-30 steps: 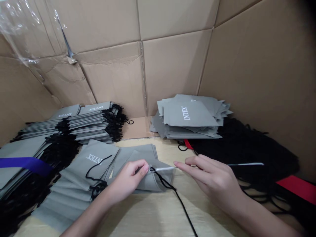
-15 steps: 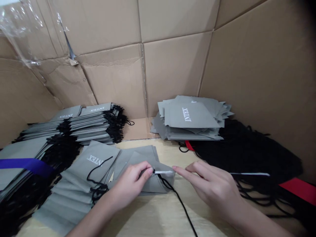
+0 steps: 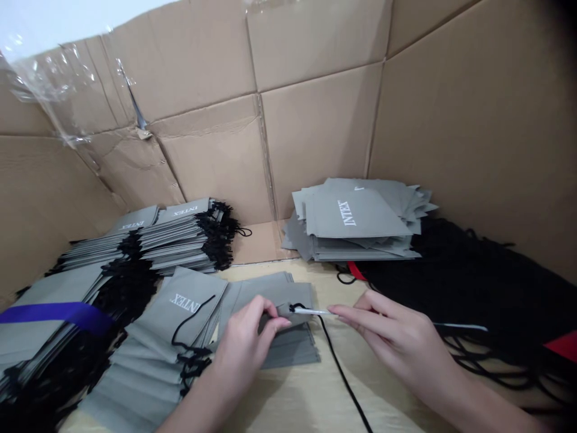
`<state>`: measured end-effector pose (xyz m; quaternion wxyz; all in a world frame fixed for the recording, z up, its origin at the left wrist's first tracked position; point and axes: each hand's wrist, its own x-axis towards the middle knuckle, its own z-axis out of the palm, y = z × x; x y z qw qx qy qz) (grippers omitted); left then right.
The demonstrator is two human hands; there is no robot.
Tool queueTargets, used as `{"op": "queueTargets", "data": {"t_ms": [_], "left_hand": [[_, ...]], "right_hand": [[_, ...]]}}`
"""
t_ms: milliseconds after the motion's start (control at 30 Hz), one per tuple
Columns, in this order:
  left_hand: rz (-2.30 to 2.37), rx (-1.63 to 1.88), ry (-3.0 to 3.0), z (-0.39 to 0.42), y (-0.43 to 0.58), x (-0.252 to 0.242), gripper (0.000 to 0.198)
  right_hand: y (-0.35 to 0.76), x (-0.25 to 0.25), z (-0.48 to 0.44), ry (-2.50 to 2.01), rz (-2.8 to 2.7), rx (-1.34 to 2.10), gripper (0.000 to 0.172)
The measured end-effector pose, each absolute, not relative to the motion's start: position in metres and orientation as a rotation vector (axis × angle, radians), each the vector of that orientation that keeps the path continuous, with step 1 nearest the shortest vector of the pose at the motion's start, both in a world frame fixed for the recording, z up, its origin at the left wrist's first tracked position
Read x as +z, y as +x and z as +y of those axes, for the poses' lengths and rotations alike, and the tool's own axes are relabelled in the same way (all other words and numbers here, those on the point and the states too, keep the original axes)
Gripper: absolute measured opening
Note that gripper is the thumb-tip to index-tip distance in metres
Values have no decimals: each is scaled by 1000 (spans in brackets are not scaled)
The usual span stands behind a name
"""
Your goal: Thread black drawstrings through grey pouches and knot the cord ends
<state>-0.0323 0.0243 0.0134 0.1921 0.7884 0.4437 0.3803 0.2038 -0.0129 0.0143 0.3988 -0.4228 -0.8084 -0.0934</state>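
While the left hand (image 3: 247,337) sat at seven o'clock, wrist bent, its thumb and forefinger pinching a grey pouch (image 3: 301,294) by the edge, the right hand (image 3: 399,331) lay at four, fingers outstretched, gripping a slim white rod (image 3: 311,311) aimed towards nine, black cord (image 3: 345,370) at its tip. Pale tabletop (image 3: 306,406) showed beneath; a cardboard wall (image 3: 320,129) stood at twelve, stacked pouches (image 3: 360,216) at one.

Black cord (image 3: 337,361) cut off at bottom; white tool (image 3: 311,311) part-hidden.
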Motion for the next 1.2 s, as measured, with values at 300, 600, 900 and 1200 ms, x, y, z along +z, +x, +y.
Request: {"op": "queueTargets", "data": {"t_ms": [300, 600, 900, 1200], "left_hand": [[1262, 1209, 2264, 24, -37, 9, 9], [1189, 1364, 2306, 21, -37, 7, 11], [1053, 1366, 2223, 10, -33, 11, 10], [1003, 1475, 2479, 6, -31, 22, 6]], "right_hand": [[202, 12, -12, -1051, -2007, -122, 24], [194, 17, -13, -1040, -1910, -41, 22], [185, 15, -21, -1005, -1717, 21, 20], [183, 11, -24, -999, -1672, 16, 19]]}}
